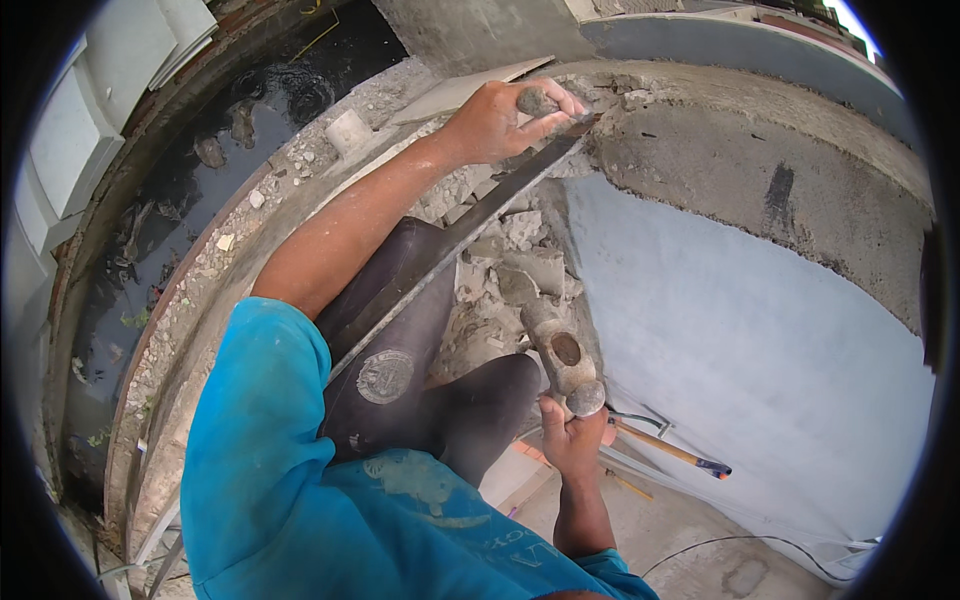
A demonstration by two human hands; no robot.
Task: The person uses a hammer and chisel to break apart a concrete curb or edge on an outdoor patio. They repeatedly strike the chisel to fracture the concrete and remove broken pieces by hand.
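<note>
My left hand (517,116) grips a short tool with a round, worn grey head (535,102), probably a chisel, at the broken end of the concrete ledge (750,161). Its lower part is hidden by my fingers. Lower right, my right hand (574,431) holds a heavy hammer; the stained metal hammer head (562,352) shows its eye towards me, and most of the handle is hidden. A long dark metal bar (465,232) slants from my left upper arm up to the broken concrete, passing over my leg.
Broken concrete rubble (525,262) lies between my legs and the pale blue wall (735,300). Left of the curved, gravel-strewn wall top (225,232) runs a channel of dark water (180,202). A yellow-handled tool (667,448) and a black cable (720,538) are lower right.
</note>
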